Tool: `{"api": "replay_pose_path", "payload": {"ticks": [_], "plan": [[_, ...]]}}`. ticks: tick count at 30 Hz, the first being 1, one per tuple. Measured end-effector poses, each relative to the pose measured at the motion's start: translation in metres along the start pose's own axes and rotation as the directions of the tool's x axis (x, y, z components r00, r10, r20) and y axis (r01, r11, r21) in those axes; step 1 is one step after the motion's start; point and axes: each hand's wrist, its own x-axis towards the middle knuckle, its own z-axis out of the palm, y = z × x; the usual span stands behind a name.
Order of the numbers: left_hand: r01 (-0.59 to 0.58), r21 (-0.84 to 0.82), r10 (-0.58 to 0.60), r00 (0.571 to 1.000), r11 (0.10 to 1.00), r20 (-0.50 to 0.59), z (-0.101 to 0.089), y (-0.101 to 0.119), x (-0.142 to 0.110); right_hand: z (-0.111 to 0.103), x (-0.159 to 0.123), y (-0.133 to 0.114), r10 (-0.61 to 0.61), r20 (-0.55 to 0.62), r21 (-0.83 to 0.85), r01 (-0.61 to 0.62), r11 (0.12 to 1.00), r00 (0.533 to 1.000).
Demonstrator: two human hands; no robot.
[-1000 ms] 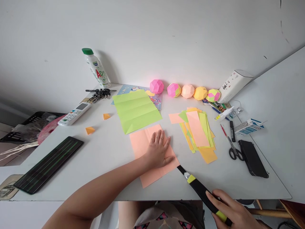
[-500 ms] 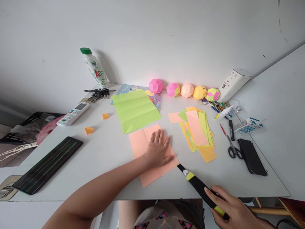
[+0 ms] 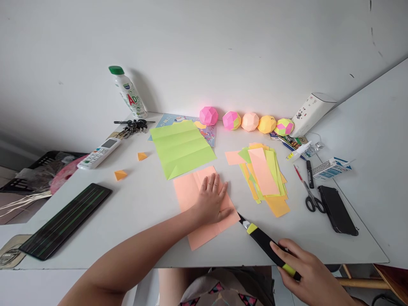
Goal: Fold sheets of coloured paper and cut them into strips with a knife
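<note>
My left hand (image 3: 211, 200) lies flat and open on a folded salmon-pink paper sheet (image 3: 191, 191) in the middle of the white table (image 3: 143, 204), pressing it down. My right hand (image 3: 307, 272) is closed round the black and yellow handle of a utility knife (image 3: 259, 238) near the table's front edge. The knife's tip rests at the pink sheet's lower right corner, just right of my left thumb.
A creased green sheet (image 3: 181, 146) lies behind the pink one. A pile of cut paper strips (image 3: 264, 174) sits to the right, then scissors (image 3: 310, 197), pens and a black phone (image 3: 338, 210). Several paper balls (image 3: 250, 121) line the wall. A bottle (image 3: 129, 91), keys, remote (image 3: 98, 153) and keyboard (image 3: 63, 221) lie left.
My right hand has slid forward along the knife handle and pushed the knife slightly towards the pink sheet. My left hand has stayed flat on the paper.
</note>
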Motion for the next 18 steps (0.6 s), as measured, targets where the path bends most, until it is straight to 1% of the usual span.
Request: {"api": "replay_pose_path", "payload": {"ticks": [3, 10, 14, 18], "plan": [[-0.006, 0.015, 0.006, 1.0, 1.0, -0.001, 0.0, 0.0, 0.0, 0.001, 0.009, 0.002, -0.009, 0.014, 0.004, 0.009, 1.0, 1.0], [-0.003, 0.045, 0.001, 0.999, 0.999, 0.047, -0.006, 0.001, 0.001, 0.001, 0.034, 0.009, -0.019, 0.026, 0.039, 0.018, 0.999, 0.999], [0.004, 0.052, -0.007, 0.997, 0.999, 0.073, -0.008, 0.001, 0.001, 0.003, 0.034, 0.013, -0.032, 0.037, 0.036, 0.03, 0.999, 0.999], [0.007, 0.05, -0.01, 0.998, 0.999, 0.065, -0.007, 0.001, 0.002, 0.005, 0.03, 0.013, -0.029, 0.033, 0.014, 0.029, 0.999, 0.999]]}}
